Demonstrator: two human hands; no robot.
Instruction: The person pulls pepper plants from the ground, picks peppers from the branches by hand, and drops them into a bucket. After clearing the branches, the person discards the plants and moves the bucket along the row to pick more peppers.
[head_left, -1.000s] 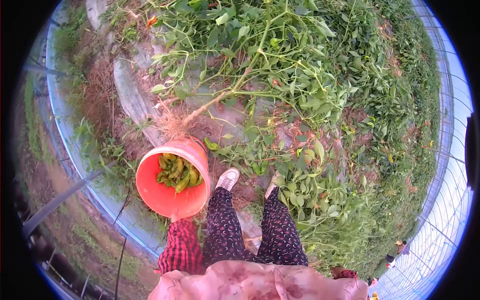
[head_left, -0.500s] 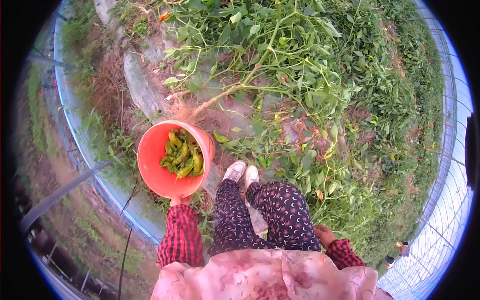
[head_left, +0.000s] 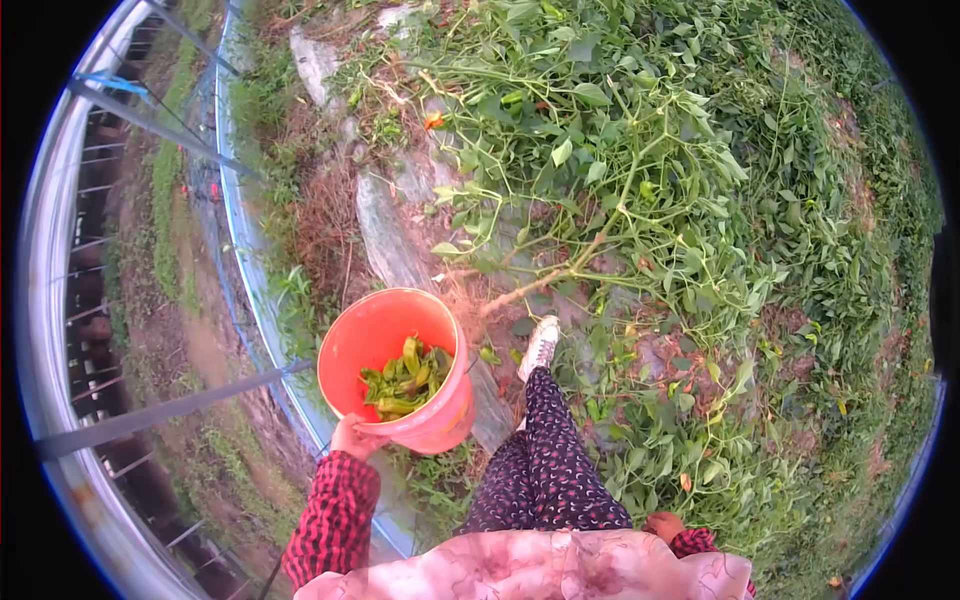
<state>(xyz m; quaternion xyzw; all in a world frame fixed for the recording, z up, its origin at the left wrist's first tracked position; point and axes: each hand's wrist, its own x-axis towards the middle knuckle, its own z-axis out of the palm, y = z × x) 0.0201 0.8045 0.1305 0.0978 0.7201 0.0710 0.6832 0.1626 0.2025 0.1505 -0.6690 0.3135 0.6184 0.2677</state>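
Left hand [head_left: 357, 438] gripping the rim of a tilted bucket [head_left: 447, 420] containing green peppers [head_left: 408, 380]; right hand [head_left: 664, 525] near the trousers [head_left: 572, 455], its grasp not discernible.

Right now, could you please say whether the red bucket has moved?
Yes, the red bucket has shifted leftward in view, judged against the thick plant stem.

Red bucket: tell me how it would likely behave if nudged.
The red bucket has smooth, rounded walls, so it should be fairly stiff. The green peppers lie low inside, so it may be light for its size. Held by the left hand at one side, it could swing or tip.
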